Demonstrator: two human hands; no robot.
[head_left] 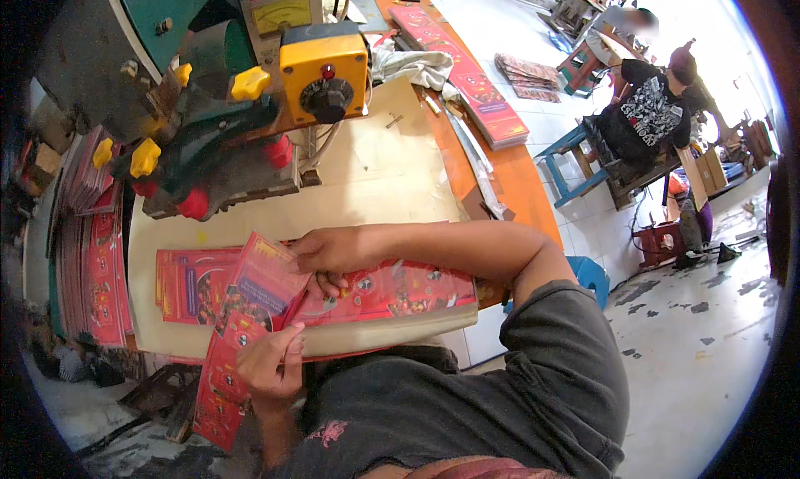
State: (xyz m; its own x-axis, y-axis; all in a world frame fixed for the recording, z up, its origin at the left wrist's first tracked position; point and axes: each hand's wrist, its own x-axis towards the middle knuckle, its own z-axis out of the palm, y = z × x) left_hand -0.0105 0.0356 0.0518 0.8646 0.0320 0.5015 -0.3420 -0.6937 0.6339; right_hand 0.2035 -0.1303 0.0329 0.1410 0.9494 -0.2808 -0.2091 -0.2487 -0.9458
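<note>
My right hand (327,256) reaches in from the right and grips the upper edge of a long red printed strip (262,277) with a purple panel. The strip slants down past the table's front edge, and its lower end hangs beside my left hand (271,366). My left hand is closed, with thumb and fingertips pressed together; what lies between them is hidden. Beneath my right hand, more red printed sheets (408,289) lie on the cream board (400,179). A further red and purple stack (185,291) lies to the left, partly behind the strip.
A press with yellow knobs (250,83), red cylinders (279,152) and a yellow control box (325,72) stands over the board. Red sheets (104,271) are piled at left. Another stack (492,112) lies on the orange table. A person (654,104) sits at far right.
</note>
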